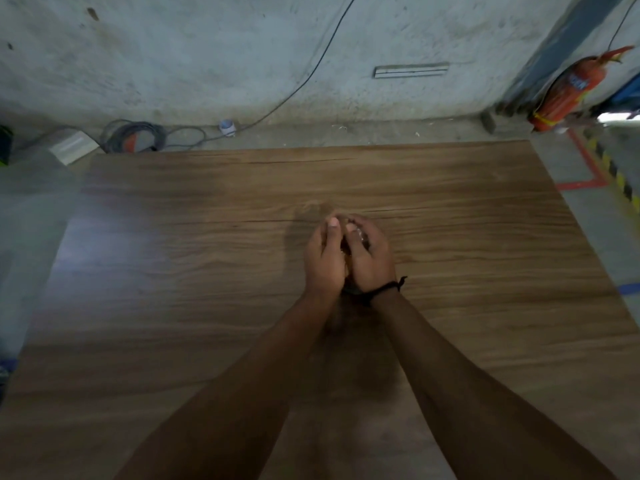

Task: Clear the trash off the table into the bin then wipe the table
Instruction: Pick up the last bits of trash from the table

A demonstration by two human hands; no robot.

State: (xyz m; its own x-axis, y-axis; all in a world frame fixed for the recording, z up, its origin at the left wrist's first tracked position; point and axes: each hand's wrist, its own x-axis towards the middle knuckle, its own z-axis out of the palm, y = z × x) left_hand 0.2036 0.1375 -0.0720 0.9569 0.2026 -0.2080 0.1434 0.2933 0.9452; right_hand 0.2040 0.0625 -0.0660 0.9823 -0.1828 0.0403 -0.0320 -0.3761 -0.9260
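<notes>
Over the middle of the brown wooden table (173, 271), my left hand (323, 261) and my right hand (370, 258) are cupped together, palms facing each other. Between them sits a small bundle of trash (346, 249), mostly hidden; only a dark sliver and a bit of shiny clear wrapper show between the fingers. Both hands close around it. A dark bit also pokes out below the wrists. A black thread band circles my right wrist. No bin and no cloth are in view.
Behind the table's far edge, the concrete floor holds a coiled grey cable (135, 136), a white box (72, 147) and a small white-blue object (227, 127). A red fire extinguisher (571, 88) leans at the far right, beside red and yellow-black floor tape (588, 168).
</notes>
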